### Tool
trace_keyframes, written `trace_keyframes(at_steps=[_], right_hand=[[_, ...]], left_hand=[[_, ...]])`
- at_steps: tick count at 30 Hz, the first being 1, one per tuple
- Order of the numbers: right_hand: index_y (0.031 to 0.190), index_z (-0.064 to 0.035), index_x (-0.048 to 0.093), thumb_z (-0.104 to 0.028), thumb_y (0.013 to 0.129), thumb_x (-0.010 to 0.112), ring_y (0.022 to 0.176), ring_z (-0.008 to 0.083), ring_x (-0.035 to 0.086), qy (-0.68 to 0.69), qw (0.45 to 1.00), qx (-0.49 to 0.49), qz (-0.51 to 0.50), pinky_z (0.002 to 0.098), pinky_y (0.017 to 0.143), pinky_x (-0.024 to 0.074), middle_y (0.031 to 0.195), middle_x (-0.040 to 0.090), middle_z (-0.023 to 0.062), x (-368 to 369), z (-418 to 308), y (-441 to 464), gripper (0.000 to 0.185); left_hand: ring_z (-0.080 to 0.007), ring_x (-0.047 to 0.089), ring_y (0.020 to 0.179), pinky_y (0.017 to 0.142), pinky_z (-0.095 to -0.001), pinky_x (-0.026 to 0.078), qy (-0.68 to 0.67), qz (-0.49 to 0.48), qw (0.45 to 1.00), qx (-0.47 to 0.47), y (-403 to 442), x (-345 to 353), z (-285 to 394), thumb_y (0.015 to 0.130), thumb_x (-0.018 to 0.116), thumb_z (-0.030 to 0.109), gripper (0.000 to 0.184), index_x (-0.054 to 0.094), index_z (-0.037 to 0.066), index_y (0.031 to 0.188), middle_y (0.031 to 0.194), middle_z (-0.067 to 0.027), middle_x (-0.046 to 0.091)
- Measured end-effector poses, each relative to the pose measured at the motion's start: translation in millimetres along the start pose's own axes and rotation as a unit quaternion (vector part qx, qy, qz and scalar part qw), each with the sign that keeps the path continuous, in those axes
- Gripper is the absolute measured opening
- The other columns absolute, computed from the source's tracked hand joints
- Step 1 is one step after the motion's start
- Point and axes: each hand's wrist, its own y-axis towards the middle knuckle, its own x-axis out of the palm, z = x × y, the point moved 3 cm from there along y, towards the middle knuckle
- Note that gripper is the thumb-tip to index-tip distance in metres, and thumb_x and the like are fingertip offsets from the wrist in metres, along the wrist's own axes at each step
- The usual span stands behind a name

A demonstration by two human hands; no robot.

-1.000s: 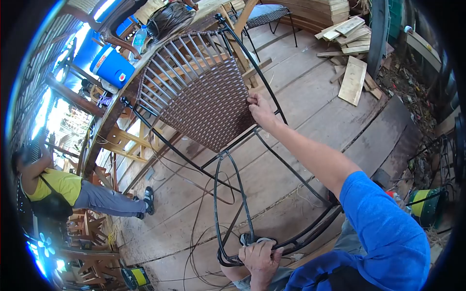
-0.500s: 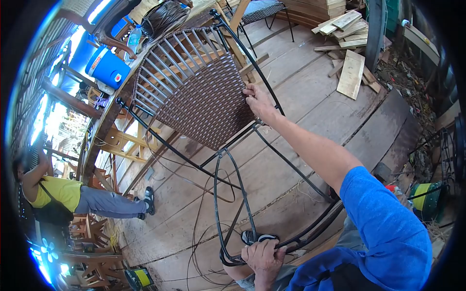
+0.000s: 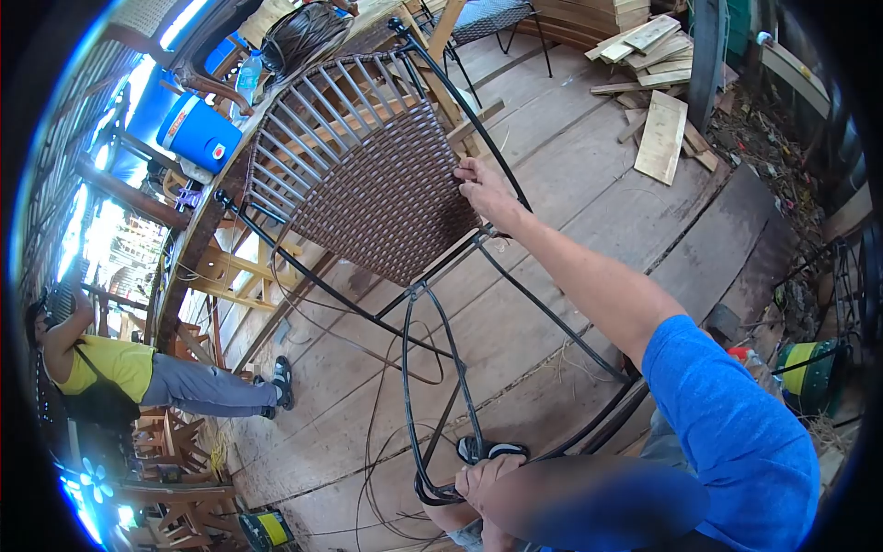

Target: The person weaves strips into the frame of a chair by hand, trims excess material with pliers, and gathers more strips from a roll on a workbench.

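A chair with a black metal frame [image 3: 509, 264] leans tilted in front of me, and brown woven strips [image 3: 382, 198] cover the lower part of its back. Above the weave, bare spokes [image 3: 308, 115] fan out toward a curved wrapped rim. My right hand [image 3: 487, 195] is closed in a pinch at the right edge of the weave; what lies between its fingertips is hidden. Low in the view, my left hand [image 3: 487, 480] is closed around a curved bar of the frame. A blurred shape [image 3: 602, 497] partly covers it. A loose brown strand [image 3: 368, 348] trails below the chair.
A person in a yellow shirt [image 3: 124, 368] stands at the left. A blue cooler [image 3: 195, 132] and a bottle [image 3: 247, 78] are by a wooden bench. Planks [image 3: 660, 138] lie at the upper right. Thin strands [image 3: 368, 478] coil over the floorboards near my feet.
The view has shifted slightly. Both hands keep their places on the chair. A blurred dark blue shape now appears beside my left hand.
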Motion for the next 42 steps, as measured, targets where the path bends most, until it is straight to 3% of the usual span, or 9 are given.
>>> trace_keyframes(at_steps=[9,13,17,19,21,23,30,37,42], right_hand=[[0.13,0.0002,0.04,0.0,0.081,0.046,0.101,0.0149,0.051,-0.01,0.999,-0.008,-0.033,0.0241,0.081,0.041,0.118,0.054,0.0098,-13.8,16.2,17.0,0.049],[0.119,0.0001,0.053,-0.014,0.086,0.052,0.097,0.0258,0.058,-0.19,0.975,-0.059,0.098,0.0344,0.084,0.0454,0.104,0.061,0.0183,-48.6,42.4,26.1,0.036],[0.123,0.0,0.05,-0.028,0.087,0.054,0.118,0.0362,0.049,-0.476,0.878,0.038,0.027,0.0401,0.098,0.0406,0.125,0.052,0.024,-78.9,44.8,-15.5,0.046],[0.118,-0.0022,0.052,-0.032,0.089,0.053,0.108,0.0376,0.055,-0.569,0.822,0.002,-0.018,0.0438,0.091,0.0452,0.116,0.057,0.0238,-86.7,69.5,-16.3,0.042],[0.111,-0.0038,0.054,-0.034,0.091,0.049,0.1,0.0391,0.058,-0.584,0.81,-0.032,-0.034,0.0464,0.083,0.0476,0.107,0.06,0.0232,-58.8,44.7,-26.2,0.036],[0.104,-0.0051,0.054,-0.034,0.093,0.045,0.092,0.0404,0.06,-0.596,0.8,-0.056,-0.053,0.0486,0.077,0.0489,0.098,0.063,0.0225,-31.0,24.6,-29.3,0.032],[0.097,-0.0032,0.051,-0.032,0.094,0.04,0.081,0.0408,0.063,-0.56,0.817,-0.101,-0.096,0.0497,0.072,0.0496,0.083,0.065,0.0223,106.5,-12.5,-40.9,0.031],[0.103,-0.0041,0.049,-0.031,0.091,0.047,0.082,0.0374,0.064,-0.579,0.794,-0.156,-0.105,0.0463,0.074,0.0497,0.084,0.065,0.02,204.4,-27.8,-13.6,0.03],[0.105,-0.0042,0.047,-0.034,0.089,0.049,0.087,0.0356,0.064,-0.616,0.774,-0.139,-0.057,0.0432,0.077,0.0502,0.088,0.066,0.02,229.0,-10.3,4.3,0.033]], left_hand=[[-0.0234,0.052,0.079,0.085,-0.0411,0.032,0.005,0.004,1.0,0.01,0.1,-2.8,2.0,0.084,0.057,0.045,0.033,0.064,0.013,0.083,0.08,-0.0027,0.061],[-0.0238,0.056,0.084,0.087,-0.0386,0.033,-0.055,-0.048,0.997,-0.002,2.5,-10.3,4.4,0.082,0.062,0.035,0.026,0.065,0.012,0.091,0.088,-0.0034,0.063],[-0.0216,0.061,0.096,0.088,-0.0329,0.043,-0.37,-0.141,0.91,-0.124,21.8,-35.9,-23.3,0.084,0.06,0.017,0.026,0.062,0.005,0.107,0.1,-0.0077,0.064],[-0.0198,0.06,0.099,0.087,-0.0311,0.046,-0.325,-0.135,0.918,-0.183,68.3,-55.0,-51.8,0.088,0.054,0.012,0.026,0.06,0.002,0.112,0.103,-0.0111,0.064],[-0.0131,0.058,0.094,0.085,-0.0296,0.045,-0.258,-0.001,0.957,-0.132,133.8,-61.6,-87.2,0.094,0.047,0.017,0.029,0.059,0.0,0.113,0.101,-0.0075,0.064],[-0.0181,0.059,0.098,0.082,-0.0279,0.045,-0.252,0.027,0.957,-0.142,196.5,-58.3,-133.8,0.096,0.045,0.029,0.039,0.056,-0.001,0.118,0.104,-0.0084,0.062],[-0.0324,0.04,0.124,0.101,-0.043,0.032,-0.62,0.125,0.725,-0.272,300.7,26.6,-239.3,0.096,0.039,0.045,0.059,0.039,-0.002,0.133,0.135,-0.0151,0.043],[-0.0208,0.052,0.109,0.1,-0.0394,0.037,-0.759,0.066,0.632,-0.141,344.1,51.6,-251.2,0.098,0.039,0.036,0.042,0.048,0.004,0.124,0.123,-0.009,0.054],[-0.0177,0.057,0.103,0.088,-0.0342,0.047,-0.74,0.01,0.664,-0.101,347.2,58.2,-265.6,0.096,0.048,0.033,0.045,0.044,0.003,0.13,0.121,-0.008,0.056]])
